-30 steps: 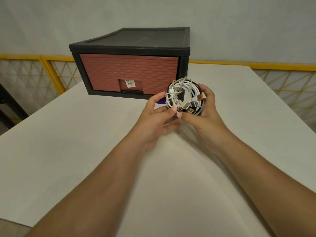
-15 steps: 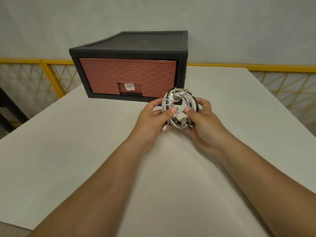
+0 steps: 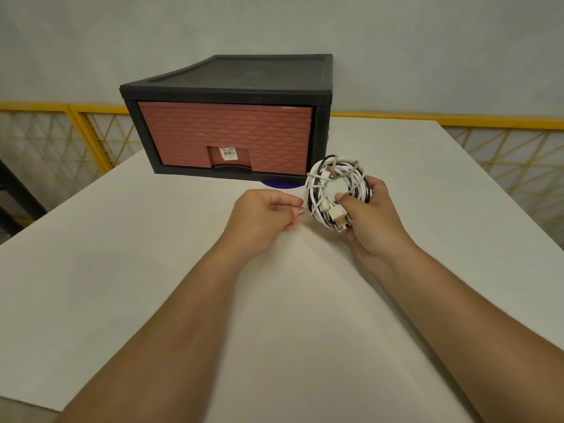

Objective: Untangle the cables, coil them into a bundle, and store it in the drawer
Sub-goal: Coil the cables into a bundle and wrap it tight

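The right hand point(image 3: 370, 221) grips a ring-shaped coil of white and black cables point(image 3: 355, 181), thumb through the ring's opening and fingers wrapped behind its right side. The coil is held upright above the table at centre right of the frame, just in front of the lower right corner of the drawer unit. Several pale rectangular USB plugs point(image 3: 337, 216) bunch at its lower edge beside the thumb. The left hand point(image 3: 259, 218) is just left of the coil, fingers curled toward the palm with nothing seen between them; whether a fingertip touches the cable cannot be told.

Judged from this, coiling looks finished and storage remains: the reddish-brown, brick-patterned plastic drawer point(image 3: 225, 132) is closed within its black plastic cabinet point(image 3: 244, 74). The free left hand is best placed to pull the dark recessed handle point(image 3: 232, 168), below a small white barcode label point(image 3: 228, 152), while the right keeps the plugs pinned so that no loop springs loose. The cabinet may slide when pulled.

A dark blue disc point(image 3: 280, 185) shows under the cabinet's front edge. All stands on a flat off-white tabletop point(image 3: 122, 254); behind run a yellow metal lattice railing point(image 3: 76, 106) and a plain grey wall point(image 3: 274, 25).
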A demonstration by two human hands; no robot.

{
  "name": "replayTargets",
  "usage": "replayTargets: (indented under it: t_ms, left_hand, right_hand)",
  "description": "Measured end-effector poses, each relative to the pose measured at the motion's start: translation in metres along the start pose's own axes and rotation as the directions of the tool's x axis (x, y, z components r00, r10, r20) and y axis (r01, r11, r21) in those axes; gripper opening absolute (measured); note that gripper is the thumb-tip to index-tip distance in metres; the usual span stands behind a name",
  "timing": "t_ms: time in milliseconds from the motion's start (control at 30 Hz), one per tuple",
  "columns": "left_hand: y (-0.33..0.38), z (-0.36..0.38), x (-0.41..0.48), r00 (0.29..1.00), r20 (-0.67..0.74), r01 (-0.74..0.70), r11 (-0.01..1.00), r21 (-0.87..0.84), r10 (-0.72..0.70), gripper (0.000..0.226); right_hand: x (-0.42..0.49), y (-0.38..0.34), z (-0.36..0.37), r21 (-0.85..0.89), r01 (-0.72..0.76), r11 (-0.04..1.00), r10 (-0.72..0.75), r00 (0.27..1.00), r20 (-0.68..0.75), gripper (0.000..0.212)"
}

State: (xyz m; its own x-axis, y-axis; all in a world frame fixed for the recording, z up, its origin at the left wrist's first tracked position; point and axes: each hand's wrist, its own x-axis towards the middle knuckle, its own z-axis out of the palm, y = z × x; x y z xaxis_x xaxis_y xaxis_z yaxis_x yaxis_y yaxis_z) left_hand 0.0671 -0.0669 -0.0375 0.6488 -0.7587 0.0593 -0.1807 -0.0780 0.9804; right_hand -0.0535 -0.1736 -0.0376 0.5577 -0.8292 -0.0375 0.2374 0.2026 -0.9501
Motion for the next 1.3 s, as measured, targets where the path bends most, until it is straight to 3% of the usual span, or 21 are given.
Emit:
replayTargets:
  t_ms: [200, 400, 500, 633, 1000, 1200, 1300]
  left_hand:
    - [0.000, 0.011, -0.006, 0.992, 0.017, -0.121, 0.939, 0.323, 0.122, 0.031]
    - [0.002, 0.020, -0.012, 0.914, 0.009, -0.367, 0.815, 0.448, 0.406, 0.014]
    - [0.002, 0.022, -0.011, 0.878, 0.031, -0.440, 0.780, 0.446, 0.478, 0.015]
    - [0.000, 0.020, -0.009, 0.899, 0.025, -0.414, 0.830, 0.373, 0.437, 0.016]
    - [0.007, 0.008, -0.009, 0.955, 0.026, -0.296, 0.948, 0.119, 0.295, 0.025]
    - [0.009, 0.003, -0.007, 0.970, 0.071, -0.239, 0.963, 0.129, 0.231, 0.020]
    - [0.010, 0.001, -0.009, 0.965, 0.067, -0.260, 0.946, 0.195, 0.252, 0.021]
  right_hand:
    - [0.003, -0.005, -0.003, 0.150, -0.128, 0.980, 0.136, 0.990, -0.042, 0.040]
    - [0.002, -0.008, -0.003, 0.216, -0.142, 0.966, 0.154, 0.987, -0.042, 0.029]
    - [0.000, -0.008, -0.001, 0.210, -0.123, 0.970, 0.131, 0.991, -0.021, 0.021]
    - [-0.002, -0.005, 0.000, 0.190, -0.115, 0.975, 0.119, 0.993, -0.011, 0.029]
    - [-0.006, -0.011, -0.002, 0.163, -0.163, 0.973, 0.138, 0.978, 0.155, 0.024]
    - [-0.008, -0.008, -0.001, 0.069, -0.092, 0.993, 0.077, 0.977, 0.199, 0.019]
    - [-0.006, -0.005, 0.000, 0.015, -0.050, 0.999, 0.047, 0.986, 0.158, 0.032]
